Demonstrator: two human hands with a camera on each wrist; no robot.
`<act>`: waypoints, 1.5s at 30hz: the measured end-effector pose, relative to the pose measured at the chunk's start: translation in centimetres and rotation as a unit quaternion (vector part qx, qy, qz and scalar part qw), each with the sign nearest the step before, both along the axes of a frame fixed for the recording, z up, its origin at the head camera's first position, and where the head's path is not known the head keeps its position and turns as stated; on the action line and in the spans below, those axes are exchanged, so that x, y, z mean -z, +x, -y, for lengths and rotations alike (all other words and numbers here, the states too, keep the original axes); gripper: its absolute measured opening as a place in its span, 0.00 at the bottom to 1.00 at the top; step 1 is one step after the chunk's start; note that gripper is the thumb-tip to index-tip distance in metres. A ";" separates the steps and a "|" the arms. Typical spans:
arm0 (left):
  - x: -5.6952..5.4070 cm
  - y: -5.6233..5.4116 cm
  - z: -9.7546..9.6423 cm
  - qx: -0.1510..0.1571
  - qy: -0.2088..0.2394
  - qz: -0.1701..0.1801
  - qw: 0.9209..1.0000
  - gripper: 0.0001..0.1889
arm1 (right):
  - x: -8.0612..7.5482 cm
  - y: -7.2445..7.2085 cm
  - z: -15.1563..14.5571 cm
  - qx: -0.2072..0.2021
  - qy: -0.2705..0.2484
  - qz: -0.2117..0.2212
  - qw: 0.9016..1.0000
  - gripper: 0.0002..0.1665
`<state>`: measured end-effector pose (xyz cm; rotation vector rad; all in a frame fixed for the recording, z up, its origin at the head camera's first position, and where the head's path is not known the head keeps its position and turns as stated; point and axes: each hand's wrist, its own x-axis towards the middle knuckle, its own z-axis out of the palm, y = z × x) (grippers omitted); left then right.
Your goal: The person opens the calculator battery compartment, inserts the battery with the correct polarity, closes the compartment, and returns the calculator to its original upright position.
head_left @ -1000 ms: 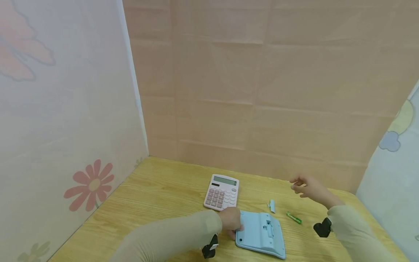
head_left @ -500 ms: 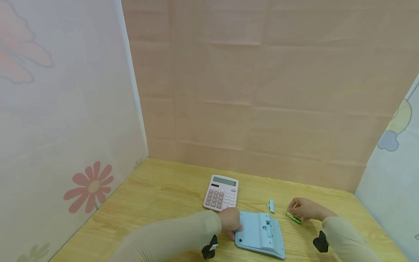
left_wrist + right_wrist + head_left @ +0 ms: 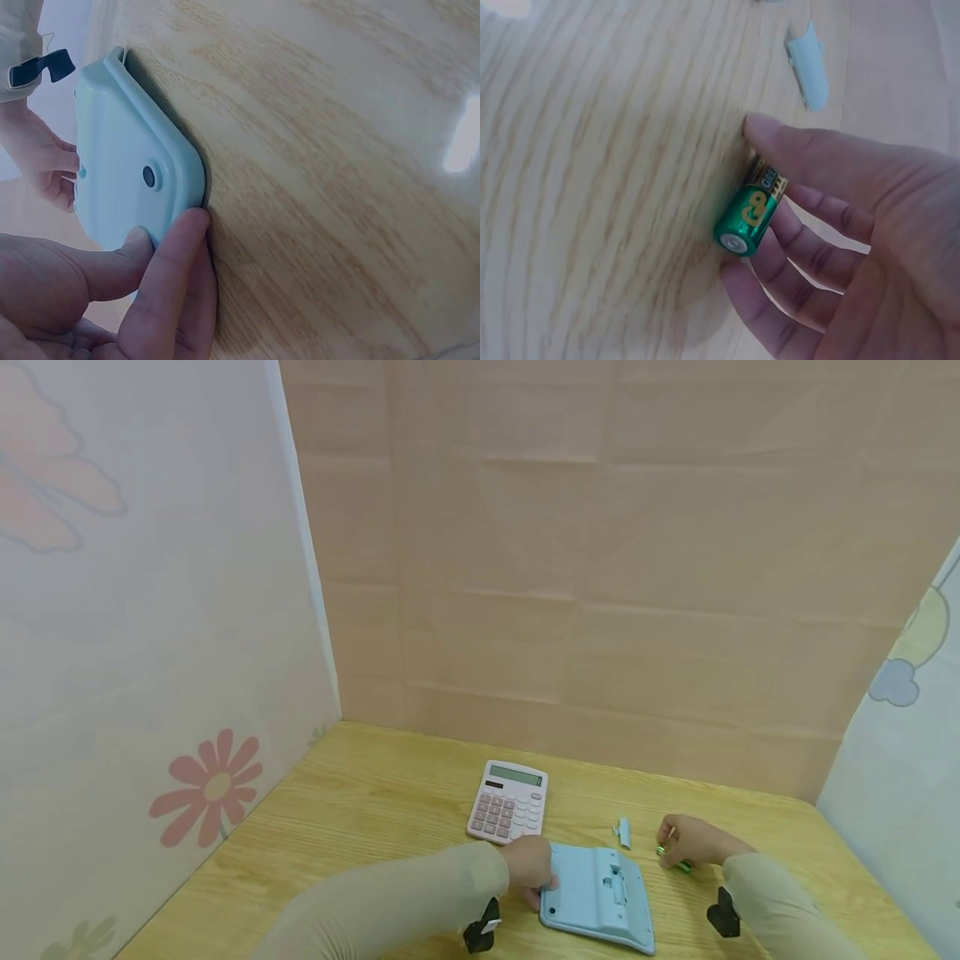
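A light blue calculator point(image 3: 576, 885) lies face down on the table, its battery compartment point(image 3: 616, 885) uncovered. My left hand point(image 3: 527, 862) pinches its left edge; in the left wrist view the thumb point(image 3: 120, 262) is on the calculator's back near a round dark foot point(image 3: 149, 176), with fingers at the rim. To the right, my right hand point(image 3: 693, 841) has its thumb and fingers around a green GP battery point(image 3: 751, 210) at the tabletop. The battery's far end is hidden behind the thumb. A small light blue battery cover point(image 3: 624, 832) lies between the calculator and my right hand.
A pink calculator point(image 3: 508, 802) lies face up just behind my left hand, its display lit with a digit. The wooden table point(image 3: 375, 793) meets a tan backdrop point(image 3: 600, 652) at the back and patterned side panels at left and right.
My right hand has come down from above the table to the green battery, and its fingers have closed around it. The left hand and both calculators have stayed put.
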<state>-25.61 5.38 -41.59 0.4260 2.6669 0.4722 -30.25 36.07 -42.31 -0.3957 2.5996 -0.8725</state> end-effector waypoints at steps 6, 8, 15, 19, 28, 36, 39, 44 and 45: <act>-0.1 -0.2 0.0 -0.007 0.008 0.013 1.000 0.15 | -0.2 0.1 0.5 0.023 0.016 0.014 1.000 0.15; 0.0 -0.3 0.0 -0.010 0.010 0.018 1.000 0.15 | -0.2 0.1 0.5 0.029 0.018 0.020 0.999 0.14; 0.0 -0.2 -0.1 -0.020 0.022 0.025 0.999 0.14 | -0.2 -0.1 0.4 0.031 0.015 0.041 0.999 0.13; 0.1 0.0 -0.2 -0.015 0.014 0.011 1.000 0.15 | -0.1 -0.1 0.2 0.028 0.011 0.047 0.998 0.13; 0.3 -0.4 -0.2 -0.002 -0.006 0.008 1.000 0.15 | -0.2 0.0 0.1 0.013 -0.004 0.037 0.999 0.12; 0.2 -0.2 -0.1 -0.024 0.013 0.022 0.999 0.14 | -0.7 0.0 0.4 0.000 -0.012 0.043 0.999 0.13; 0.0 -0.1 -0.1 -0.022 0.013 0.020 0.999 0.14 | -1.0 -0.1 0.6 -0.024 -0.049 0.046 0.997 0.13; -0.2 -0.3 0.0 -0.015 0.017 0.028 0.999 0.14 | -2.1 -0.2 1.4 -0.047 -0.098 0.042 0.993 0.13; -0.2 -0.3 0.0 -0.014 0.018 0.031 0.999 0.14 | -2.4 -0.2 1.6 -0.049 -0.104 0.039 0.993 0.14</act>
